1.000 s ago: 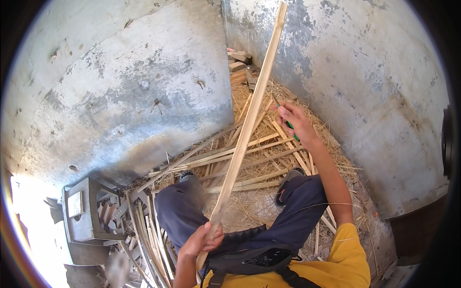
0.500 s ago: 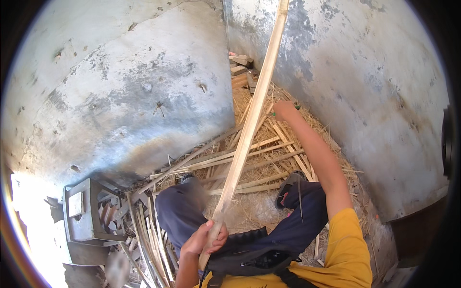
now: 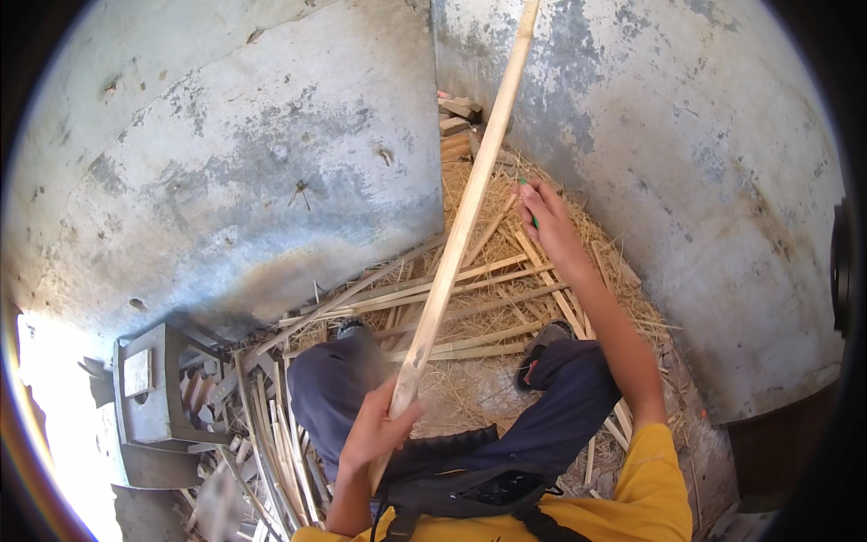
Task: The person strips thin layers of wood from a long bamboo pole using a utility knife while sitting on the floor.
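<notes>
The left hand is closed around the lower part of 1 long, pale strip — fingers and thumb wrap it near the lap, with some blur at the right-hand edge of the grip. The strip slants up and to the right from there, its far end running to the top edge of the view. Holding it so low, by the body, probably lets the forearm steady the length while leaving most of the upper face exposed. Whether the bottom end is braced against the thigh or the black waist bag, I cannot tell. The right hand is out ahead, beside the strip's middle stretch and apart from it, with its fingers curled in on a slim green item; the palm hides most of that, so its kind is unclear. The 2 legs in dark trousers are parted, likely to give the strip room between the knees. Beyond them, loose slats lie crosswise over straw-like shavings, and more strips lean lengthwise at the left, near a grey boxy frame — within easy reach, it seems.
</notes>
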Demonstrator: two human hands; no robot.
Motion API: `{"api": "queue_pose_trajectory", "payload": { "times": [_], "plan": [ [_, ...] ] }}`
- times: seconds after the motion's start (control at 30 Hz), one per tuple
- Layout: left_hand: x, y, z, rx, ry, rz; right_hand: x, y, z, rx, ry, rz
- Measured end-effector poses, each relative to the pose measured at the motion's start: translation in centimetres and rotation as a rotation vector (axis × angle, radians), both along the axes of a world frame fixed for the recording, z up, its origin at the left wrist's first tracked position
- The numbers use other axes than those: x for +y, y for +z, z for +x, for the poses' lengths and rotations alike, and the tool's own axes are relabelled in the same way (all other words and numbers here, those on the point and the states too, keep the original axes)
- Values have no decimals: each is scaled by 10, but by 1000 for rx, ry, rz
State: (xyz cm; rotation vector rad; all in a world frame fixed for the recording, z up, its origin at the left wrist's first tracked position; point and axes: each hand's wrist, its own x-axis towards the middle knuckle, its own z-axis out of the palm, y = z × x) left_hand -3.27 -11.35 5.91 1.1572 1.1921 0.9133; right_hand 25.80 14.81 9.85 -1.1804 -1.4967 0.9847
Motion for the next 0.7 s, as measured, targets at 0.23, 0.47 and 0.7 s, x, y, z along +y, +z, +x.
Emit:
{"api": "queue_pose_trajectory", "payload": {
  "times": [0.23,0.47,0.7],
  "plan": [
    [10,1,8,7,43,42,-71,-18,-14,2,179,376],
    [23,-2,9,-77,15,111,-108,-42,-38,-130,372,558],
    [31,-1,15,-64,54,184,-111,-53,-41,-155,509,592]
  ]
}}
